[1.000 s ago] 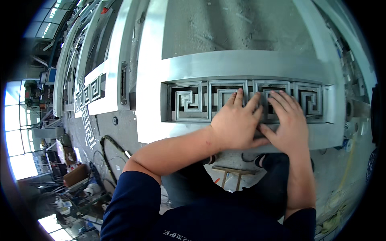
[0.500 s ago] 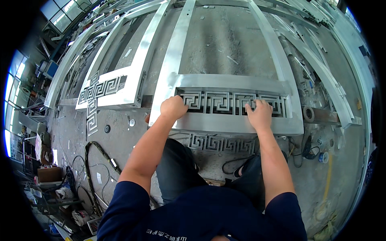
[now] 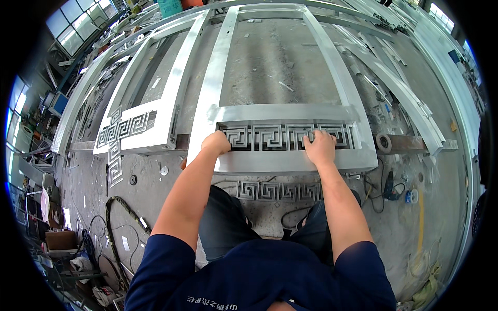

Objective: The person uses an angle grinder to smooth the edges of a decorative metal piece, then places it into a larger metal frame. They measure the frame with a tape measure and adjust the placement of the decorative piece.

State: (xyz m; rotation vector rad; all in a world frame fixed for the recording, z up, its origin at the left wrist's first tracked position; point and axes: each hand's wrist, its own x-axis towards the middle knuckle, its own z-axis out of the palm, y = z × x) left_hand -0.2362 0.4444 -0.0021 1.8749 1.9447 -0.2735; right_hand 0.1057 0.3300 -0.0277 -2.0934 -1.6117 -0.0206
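A silver metal fretwork panel (image 3: 270,139) with a squared spiral pattern sits in the rectangular opening at the near end of a pale metal frame (image 3: 290,161). My left hand (image 3: 216,142) is closed at the panel's left end, its fingertips hidden behind the knuckles. Toward the panel's right part, my right hand (image 3: 320,148) has its bent fingers hooked over the bars. A second fretwork panel (image 3: 277,192) lies low in front of my legs, below the frame's near edge.
More fretwork pieces (image 3: 115,150) rest on a neighbouring frame (image 3: 150,111) at left, one hanging past its edge. A steel tube (image 3: 410,144) juts out at right. A power tool (image 3: 391,187) and a cable lie on the floor; a thick hose (image 3: 124,207) curves at left.
My view has tilted slightly, so the frame sits lower and further left in the picture. Both hands keep about the same places on the panel.
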